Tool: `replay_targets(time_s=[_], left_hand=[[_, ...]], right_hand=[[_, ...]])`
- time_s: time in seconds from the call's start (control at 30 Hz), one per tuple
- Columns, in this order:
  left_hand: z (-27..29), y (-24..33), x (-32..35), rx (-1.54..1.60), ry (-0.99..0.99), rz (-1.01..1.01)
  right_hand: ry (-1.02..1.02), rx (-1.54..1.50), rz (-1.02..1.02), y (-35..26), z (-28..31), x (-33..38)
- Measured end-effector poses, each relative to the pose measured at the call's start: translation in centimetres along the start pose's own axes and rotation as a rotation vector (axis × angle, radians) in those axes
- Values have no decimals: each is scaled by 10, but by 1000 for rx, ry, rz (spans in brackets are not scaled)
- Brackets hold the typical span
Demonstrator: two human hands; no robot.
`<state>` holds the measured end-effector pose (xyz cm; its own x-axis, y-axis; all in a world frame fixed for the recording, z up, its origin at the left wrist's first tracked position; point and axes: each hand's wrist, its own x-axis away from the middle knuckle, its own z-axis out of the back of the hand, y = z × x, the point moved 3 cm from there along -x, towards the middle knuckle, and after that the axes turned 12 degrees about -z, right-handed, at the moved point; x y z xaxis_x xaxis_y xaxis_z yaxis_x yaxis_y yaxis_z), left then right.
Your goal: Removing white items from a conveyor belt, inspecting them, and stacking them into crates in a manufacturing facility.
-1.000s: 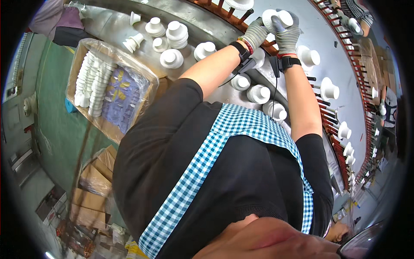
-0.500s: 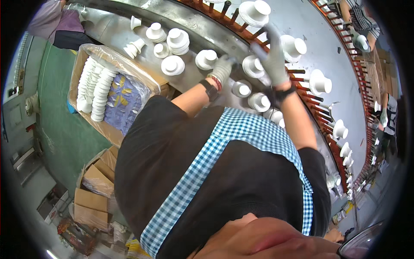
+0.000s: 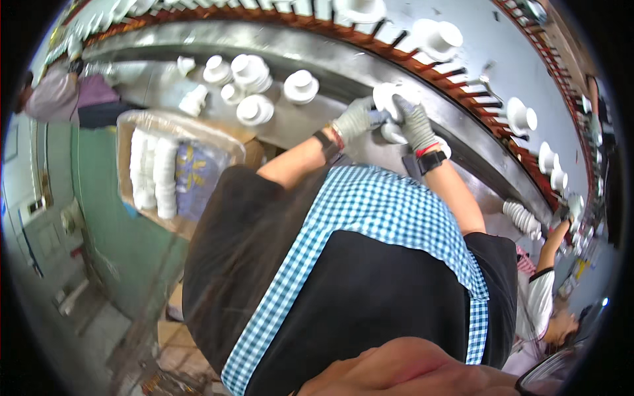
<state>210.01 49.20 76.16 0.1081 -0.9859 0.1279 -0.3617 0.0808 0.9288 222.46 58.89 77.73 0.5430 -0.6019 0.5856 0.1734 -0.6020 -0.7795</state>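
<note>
Both my hands wear grey gloves and reach out over a metal bench (image 3: 310, 125). My left hand (image 3: 354, 117) and my right hand (image 3: 415, 121) close together on a white ceramic cup (image 3: 389, 96), held just above the bench. Another white cup (image 3: 393, 134) lies right under my hands. My right wrist carries a black watch. Several white cups (image 3: 254, 109) stand upside down on the bench to the left of my hands.
A rack of red-brown pegs (image 3: 475, 66) with white cups (image 3: 436, 36) on them runs behind the bench. A box (image 3: 142, 119) with stacked white cups (image 3: 152, 171) stands at the left. Another person (image 3: 541, 297) works at the right; a third person (image 3: 59, 96) stands far left.
My hands have come down from the peg rack toward the bench and drawn together around one cup. The view has shifted, with the rack now sitting higher.
</note>
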Motion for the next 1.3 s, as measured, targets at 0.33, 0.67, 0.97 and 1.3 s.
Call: replay_targets(time_s=[0.33, 0.67, 0.97, 1.3], left_hand=[[-102, 62, -39, -470, 16, -543], [-111, 102, -133, -702, 48, -619], [-52, 87, -126, -1222, 205, -1049], [14, 92, -129, -38, 281, -612]], right_hand=[[-4, -422, 294, -61, 98, 104], [14, 1, 468, -257, 84, 24], [-193, 415, 475, -228, 9, 1], [62, 565, 717, -194, -40, -44]])
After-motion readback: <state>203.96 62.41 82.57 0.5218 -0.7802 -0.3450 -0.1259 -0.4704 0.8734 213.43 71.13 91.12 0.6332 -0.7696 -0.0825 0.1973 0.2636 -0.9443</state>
